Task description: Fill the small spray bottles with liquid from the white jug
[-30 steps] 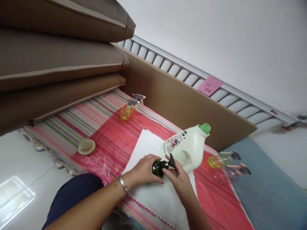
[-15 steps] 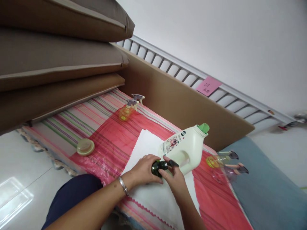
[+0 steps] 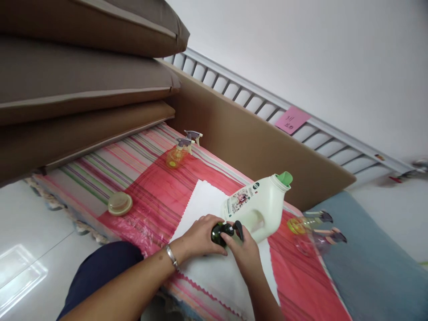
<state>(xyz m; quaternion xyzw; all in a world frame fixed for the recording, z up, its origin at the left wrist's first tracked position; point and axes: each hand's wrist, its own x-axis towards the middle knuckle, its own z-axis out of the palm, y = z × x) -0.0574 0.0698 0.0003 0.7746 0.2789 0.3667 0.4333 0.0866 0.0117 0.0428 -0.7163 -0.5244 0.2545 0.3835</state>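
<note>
A small dark green pump bottle (image 3: 217,234) is in my left hand (image 3: 199,236), whose thumb and fingers wrap round its body. The bottle lies tilted, with its black pump head (image 3: 238,230) toward the right. My right hand (image 3: 246,256) is closed on the pump's collar, thumb against its near side; some of its fingertips are hidden behind the pump. Just beyond both hands, a large pale green jug (image 3: 264,207) with a green spout and a picture label stands on a white cloth (image 3: 203,200) with a zigzag edge.
Yellow spray bottles (image 3: 175,157) stand at the back left, and two more clear bottles (image 3: 306,224) are at the right. A round lidded container (image 3: 119,203) sits near the left edge of the red sheet (image 3: 150,187). Thick cushions (image 3: 83,71) are stacked at upper left.
The black pump head has turned, its nozzle swinging from pointing right to pointing down toward me. My right fingers have shifted round the collar; my left hand stays put.
</note>
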